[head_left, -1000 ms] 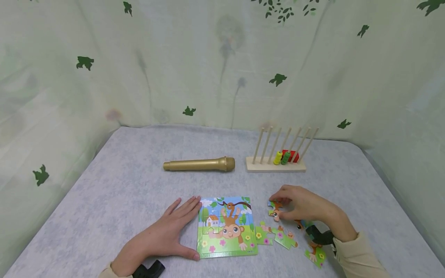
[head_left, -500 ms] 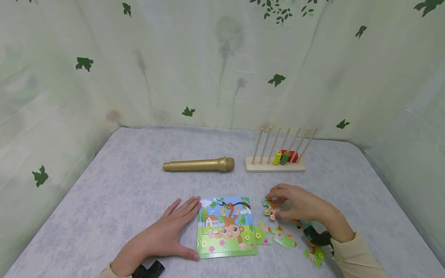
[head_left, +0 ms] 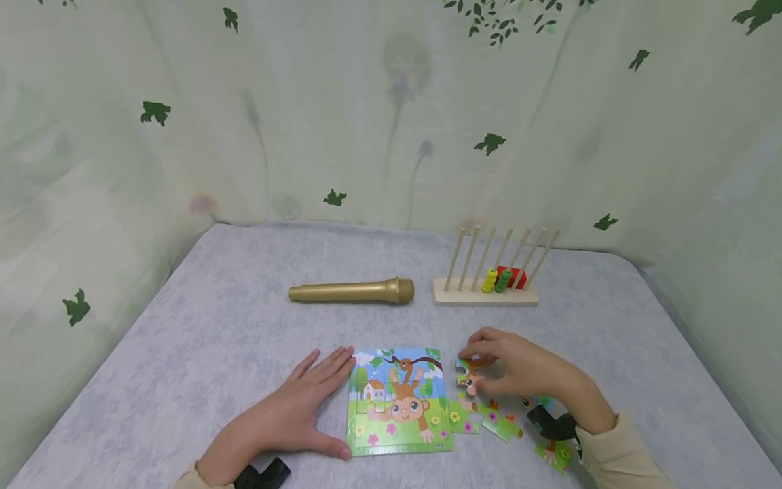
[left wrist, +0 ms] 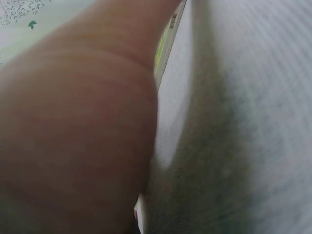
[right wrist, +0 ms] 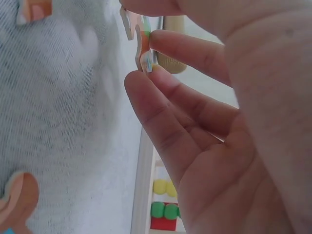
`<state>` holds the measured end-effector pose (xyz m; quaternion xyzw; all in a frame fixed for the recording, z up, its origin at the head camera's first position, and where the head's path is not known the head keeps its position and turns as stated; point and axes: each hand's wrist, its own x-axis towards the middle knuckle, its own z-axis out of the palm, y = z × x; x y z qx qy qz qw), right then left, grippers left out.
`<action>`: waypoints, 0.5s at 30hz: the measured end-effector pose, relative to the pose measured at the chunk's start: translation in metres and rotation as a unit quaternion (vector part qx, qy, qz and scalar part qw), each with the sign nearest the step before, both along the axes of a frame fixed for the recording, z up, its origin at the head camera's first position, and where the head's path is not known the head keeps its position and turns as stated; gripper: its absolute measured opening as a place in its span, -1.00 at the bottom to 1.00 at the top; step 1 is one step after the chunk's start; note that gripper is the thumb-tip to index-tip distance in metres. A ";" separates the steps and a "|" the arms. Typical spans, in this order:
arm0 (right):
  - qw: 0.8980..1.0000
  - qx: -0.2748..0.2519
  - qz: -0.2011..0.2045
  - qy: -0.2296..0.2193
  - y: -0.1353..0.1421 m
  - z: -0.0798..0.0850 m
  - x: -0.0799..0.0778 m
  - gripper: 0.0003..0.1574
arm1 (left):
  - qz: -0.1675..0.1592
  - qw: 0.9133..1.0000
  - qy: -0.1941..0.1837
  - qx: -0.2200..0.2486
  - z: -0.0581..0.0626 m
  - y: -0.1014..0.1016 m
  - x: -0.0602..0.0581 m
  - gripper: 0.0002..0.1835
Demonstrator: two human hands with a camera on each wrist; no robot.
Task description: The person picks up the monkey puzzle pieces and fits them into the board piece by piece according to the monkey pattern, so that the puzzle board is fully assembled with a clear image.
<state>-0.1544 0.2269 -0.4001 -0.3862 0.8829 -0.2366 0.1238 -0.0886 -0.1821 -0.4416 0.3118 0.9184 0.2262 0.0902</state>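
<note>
In the head view my right hand (head_left: pixel 524 361) pinches a jigsaw piece (head_left: pixel 469 382) between thumb and fingers, a little right of the monkey puzzle (head_left: pixel 400 401). The piece shows orange-brown, an eye and green. From the right wrist, this jigsaw piece (right wrist: pixel 144 46) appears edge-on at the fingertips. My left hand (head_left: pixel 299 404) lies with its fingers straight, fingertips and thumb at the puzzle's left edge. The puzzle is a square picture of a monkey hanging from a branch. A loose flower piece (head_left: pixel 463 415) lies against its right edge. The left wrist view is mostly forearm.
More loose pieces lie on the right: a green one (head_left: pixel 502 424) and another (head_left: pixel 554 456) near the right wrist, which partly covers others. Behind are a gold toy microphone (head_left: pixel 351 292) and a wooden peg stand (head_left: pixel 485 297) with yellow, green and red parts.
My right hand has moved left with the jigsaw piece, bringing it close to the puzzle's right edge. The left hand has stayed in place.
</note>
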 end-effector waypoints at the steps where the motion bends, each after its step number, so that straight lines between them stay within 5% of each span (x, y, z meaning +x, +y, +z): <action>1: 1.000 0.001 0.000 0.004 -0.001 0.000 0.000 -0.55 | -0.001 1.000 0.001 0.001 0.000 0.000 0.000 0.40; 15: 0.998 -0.005 0.030 0.046 -0.022 0.011 -0.002 -0.57 | 0.004 1.000 -0.012 -0.002 0.000 0.001 -0.001 0.42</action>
